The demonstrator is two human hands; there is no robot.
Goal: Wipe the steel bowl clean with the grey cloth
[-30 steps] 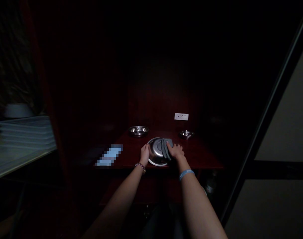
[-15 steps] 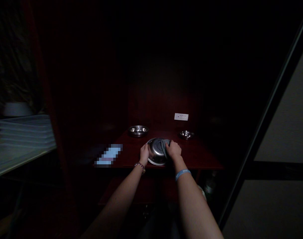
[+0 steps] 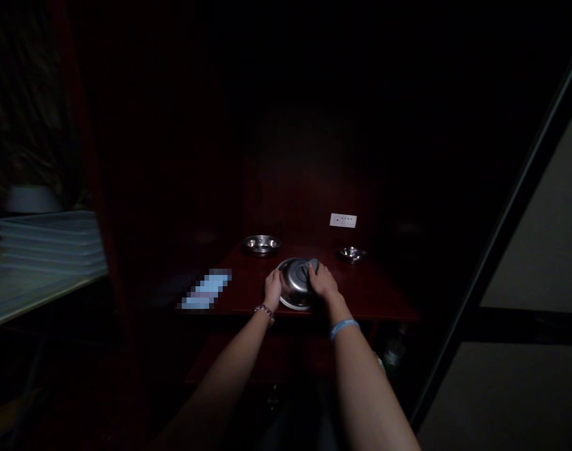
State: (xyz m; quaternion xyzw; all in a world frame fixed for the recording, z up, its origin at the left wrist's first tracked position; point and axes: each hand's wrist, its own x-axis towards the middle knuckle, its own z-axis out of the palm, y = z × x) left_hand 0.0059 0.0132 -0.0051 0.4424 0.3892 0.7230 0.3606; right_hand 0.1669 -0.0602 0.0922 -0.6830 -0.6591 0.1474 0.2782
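A shiny metal bowl (image 3: pixel 295 289) is tilted on its side over the front of a dark red shelf (image 3: pixel 248 294), its outer base facing me. My left hand (image 3: pixel 273 289) grips the bowl's rim on the left, fingers curled behind it. On the right, my right hand (image 3: pixel 324 281) presses a grey cloth (image 3: pixel 313 264) against the bowl's outside; most of the cloth is hidden under the fingers. Behind, a wider metal bowl (image 3: pixel 262 245) stands at the back left and a smaller metal dish (image 3: pixel 352 254) at the back right.
A white power socket (image 3: pixel 343 220) is on the back wall. A blurred-out bright rectangle (image 3: pixel 205 289) lies left on the shelf. Stacked clear trays (image 3: pixel 51 244) stand on a table at far left. A bottle (image 3: pixel 395 354) stands below right.
My right hand has shifted slightly with the cloth over the bowl's outside, and the cloth now shows less. My left hand keeps its hold on the rim.
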